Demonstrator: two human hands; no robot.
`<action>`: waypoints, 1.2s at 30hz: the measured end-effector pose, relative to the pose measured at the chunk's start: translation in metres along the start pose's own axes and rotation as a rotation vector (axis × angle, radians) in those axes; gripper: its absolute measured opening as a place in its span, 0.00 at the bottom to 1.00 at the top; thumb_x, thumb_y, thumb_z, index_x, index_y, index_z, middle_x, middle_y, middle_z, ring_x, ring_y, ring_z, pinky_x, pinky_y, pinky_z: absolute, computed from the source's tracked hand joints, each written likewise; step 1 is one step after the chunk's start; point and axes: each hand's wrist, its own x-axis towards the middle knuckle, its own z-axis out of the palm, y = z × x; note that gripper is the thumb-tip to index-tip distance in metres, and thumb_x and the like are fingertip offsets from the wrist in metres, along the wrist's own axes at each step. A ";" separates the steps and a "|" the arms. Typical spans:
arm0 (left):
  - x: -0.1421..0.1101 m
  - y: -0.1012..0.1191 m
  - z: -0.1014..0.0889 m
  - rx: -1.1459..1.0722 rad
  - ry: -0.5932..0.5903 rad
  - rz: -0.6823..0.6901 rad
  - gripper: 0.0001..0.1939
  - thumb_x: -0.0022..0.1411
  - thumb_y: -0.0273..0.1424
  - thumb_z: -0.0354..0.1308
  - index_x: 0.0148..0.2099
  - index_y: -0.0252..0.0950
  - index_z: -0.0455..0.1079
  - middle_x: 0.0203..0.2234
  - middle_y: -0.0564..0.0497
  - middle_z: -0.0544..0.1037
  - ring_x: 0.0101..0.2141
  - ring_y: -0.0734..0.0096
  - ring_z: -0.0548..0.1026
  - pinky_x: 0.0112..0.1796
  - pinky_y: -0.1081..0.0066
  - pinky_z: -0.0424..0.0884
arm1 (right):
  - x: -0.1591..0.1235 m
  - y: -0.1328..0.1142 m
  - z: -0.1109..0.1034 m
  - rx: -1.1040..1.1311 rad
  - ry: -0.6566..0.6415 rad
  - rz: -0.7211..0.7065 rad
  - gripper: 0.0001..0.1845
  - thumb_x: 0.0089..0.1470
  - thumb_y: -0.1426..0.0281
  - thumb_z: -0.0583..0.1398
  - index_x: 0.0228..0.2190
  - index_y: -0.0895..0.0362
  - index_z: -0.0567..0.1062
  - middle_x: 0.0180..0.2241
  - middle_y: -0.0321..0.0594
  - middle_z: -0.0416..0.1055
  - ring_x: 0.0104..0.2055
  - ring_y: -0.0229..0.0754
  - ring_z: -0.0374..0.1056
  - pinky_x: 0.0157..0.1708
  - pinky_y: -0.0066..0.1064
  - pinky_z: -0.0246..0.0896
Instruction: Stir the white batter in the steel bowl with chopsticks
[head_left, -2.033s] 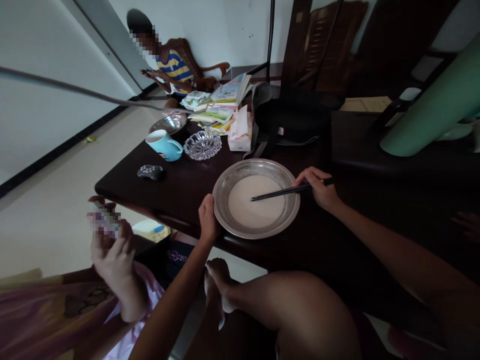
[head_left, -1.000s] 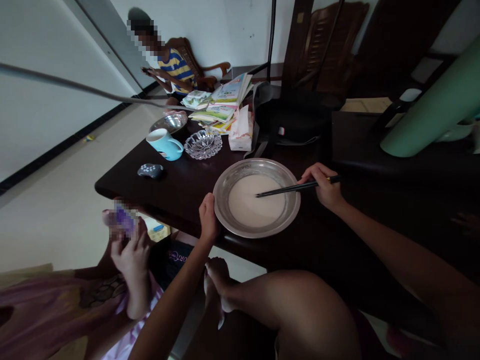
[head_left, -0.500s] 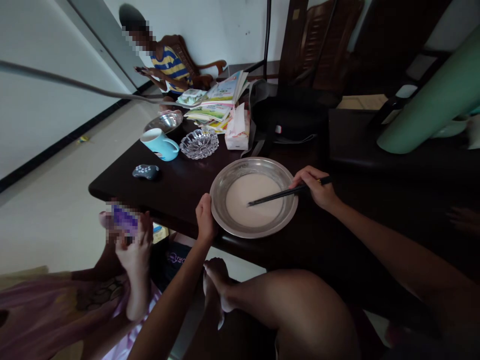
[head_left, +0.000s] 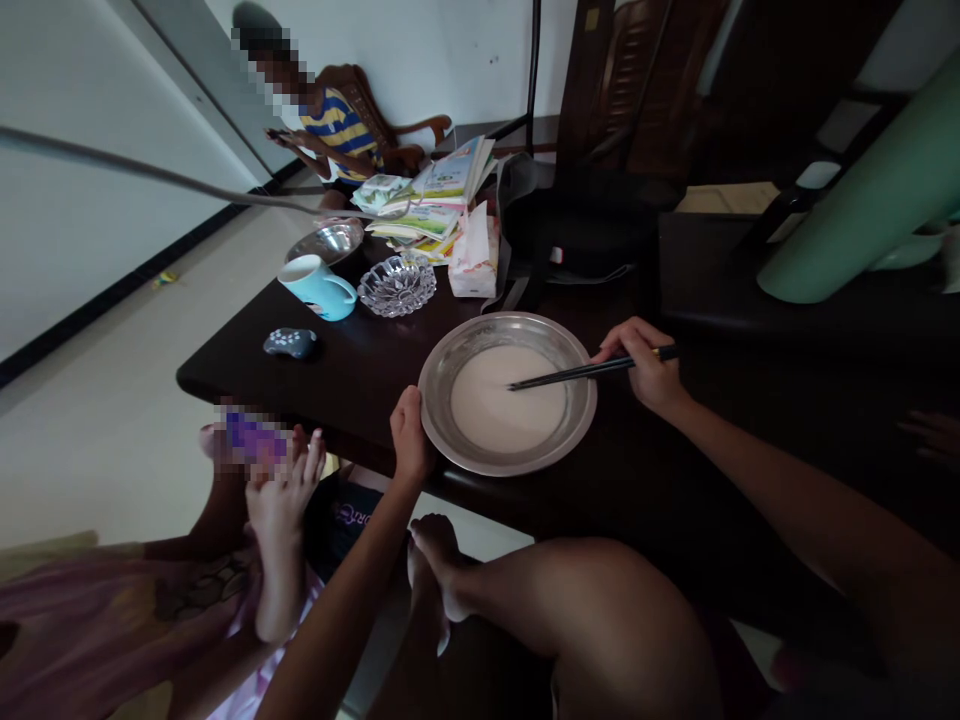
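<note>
A wide metal bowl (head_left: 577, 425) holding pale batter (head_left: 499, 415) sits near the front edge of a dark table (head_left: 360, 360). My left hand (head_left: 409, 440) grips the bowl's left rim, thumb over the edge. My right hand (head_left: 645, 368) is closed on a pair of black chopsticks (head_left: 570, 373), whose tips dip into the batter near its middle. My bent knee rises below the table.
A blue mug (head_left: 319, 288), a glass dish (head_left: 397, 284), a small dark remote (head_left: 290, 342), a metal plate (head_left: 325, 241), books (head_left: 431, 200), a tissue pack (head_left: 472, 255) and a black bag (head_left: 577, 235) lie further back. A person's hand (head_left: 281, 500) is at my left; another person sits at the back.
The chopstick tips have circled through the batter, from left of centre toward the middle. The hand of the person at my left rose and shifted right. My left hand stayed on the rim.
</note>
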 end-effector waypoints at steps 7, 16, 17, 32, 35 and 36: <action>0.001 -0.003 -0.001 -0.005 -0.013 0.009 0.22 0.59 0.42 0.58 0.22 0.37 0.54 0.20 0.57 0.54 0.24 0.76 0.53 0.26 0.76 0.58 | -0.003 -0.003 0.003 -0.130 -0.137 -0.044 0.20 0.58 0.52 0.57 0.24 0.52 0.78 0.26 0.38 0.76 0.31 0.42 0.72 0.34 0.36 0.68; -0.001 0.002 0.001 0.008 0.004 -0.023 0.21 0.60 0.41 0.58 0.22 0.37 0.55 0.20 0.58 0.54 0.23 0.76 0.54 0.26 0.76 0.59 | -0.002 -0.001 0.002 -0.062 -0.154 -0.003 0.21 0.57 0.52 0.57 0.25 0.53 0.77 0.24 0.38 0.75 0.28 0.41 0.71 0.31 0.35 0.67; -0.001 0.001 0.000 0.007 0.003 -0.022 0.21 0.60 0.41 0.58 0.22 0.37 0.55 0.20 0.58 0.54 0.23 0.76 0.54 0.26 0.76 0.59 | -0.001 -0.001 0.002 -0.096 -0.164 -0.019 0.21 0.58 0.52 0.57 0.25 0.53 0.78 0.26 0.38 0.76 0.30 0.41 0.71 0.33 0.35 0.67; 0.000 -0.001 -0.001 0.019 -0.009 0.002 0.21 0.60 0.41 0.57 0.22 0.37 0.56 0.20 0.57 0.55 0.24 0.76 0.55 0.27 0.75 0.59 | 0.000 -0.001 0.002 0.033 0.002 -0.058 0.20 0.59 0.55 0.57 0.24 0.53 0.76 0.21 0.35 0.72 0.23 0.39 0.69 0.26 0.32 0.65; 0.000 -0.002 -0.001 -0.006 -0.005 -0.024 0.21 0.60 0.43 0.57 0.22 0.37 0.56 0.20 0.58 0.56 0.23 0.76 0.55 0.26 0.75 0.59 | -0.001 -0.001 0.002 0.013 -0.103 -0.033 0.20 0.59 0.55 0.57 0.24 0.54 0.77 0.22 0.36 0.73 0.24 0.38 0.69 0.26 0.32 0.65; 0.000 -0.002 -0.001 -0.006 -0.007 -0.022 0.21 0.60 0.43 0.58 0.22 0.37 0.56 0.19 0.58 0.55 0.23 0.76 0.55 0.26 0.76 0.59 | -0.001 -0.001 0.002 -0.035 -0.144 -0.044 0.20 0.59 0.55 0.57 0.24 0.54 0.77 0.23 0.37 0.74 0.25 0.39 0.70 0.28 0.33 0.65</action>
